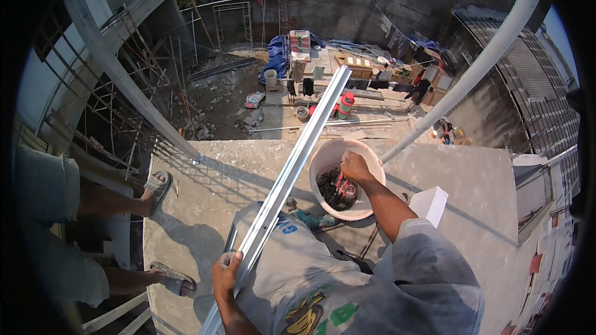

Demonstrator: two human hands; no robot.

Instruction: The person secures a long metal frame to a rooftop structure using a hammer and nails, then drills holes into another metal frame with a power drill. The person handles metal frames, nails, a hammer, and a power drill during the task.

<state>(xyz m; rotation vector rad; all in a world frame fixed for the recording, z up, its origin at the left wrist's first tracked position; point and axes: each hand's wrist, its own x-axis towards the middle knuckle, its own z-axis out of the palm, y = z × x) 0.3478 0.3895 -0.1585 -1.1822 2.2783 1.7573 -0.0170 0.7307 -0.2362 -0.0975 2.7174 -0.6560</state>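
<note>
My left hand (227,273) is closed round the lower part of a long silvery metal channel (288,177), which slants up and away to the right. Over a pale bucket (318,164) my right hand (354,166) is closed, its fingers pointing down. What lies in those fingers, if anything, is hidden. Just below them a red-handled tool (343,187) rests among dark small pieces at the bucket's bottom. A teal power tool (312,219) lies beside the bucket, partly behind the channel and my shirt.
The concrete slab (459,186) ends at a drop, with a yard below. White posts (475,56) rise at its edge. To the left stands another person in sandals (172,278). A white block (429,205) sits by my right arm. Bamboo scaffolding (133,56) lies beyond at left.
</note>
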